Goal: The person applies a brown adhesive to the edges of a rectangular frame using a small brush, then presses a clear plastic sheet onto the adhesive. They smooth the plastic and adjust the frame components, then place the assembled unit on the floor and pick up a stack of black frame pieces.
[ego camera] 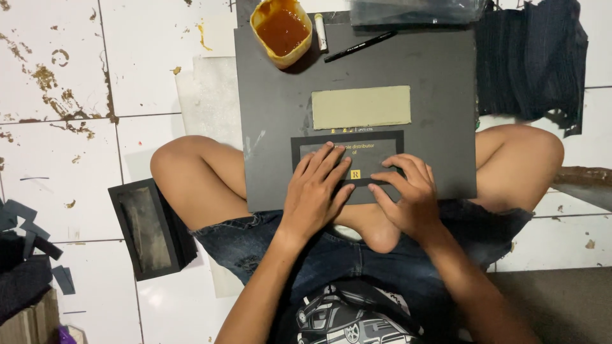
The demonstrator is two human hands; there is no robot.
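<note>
I sit cross-legged with a large dark grey board [408, 70] across my legs. On it lies a black-framed card [376, 141] with pale print and a small yellow square. My left hand [313, 192] presses flat on the card's left half, fingers spread. My right hand [408, 194] presses its lower right part with bent fingertips. Just beyond the card lies an olive-green rectangular piece [361, 107], apart from both hands.
A yellow tub of brown glue [281, 30], a white tube [321, 32] and a black pen [360, 46] sit at the board's far edge. Dark fabric [531, 60] lies at the right, a black box with a window [148, 228] at the left, dark scraps [25, 245] further left on stained white tiles.
</note>
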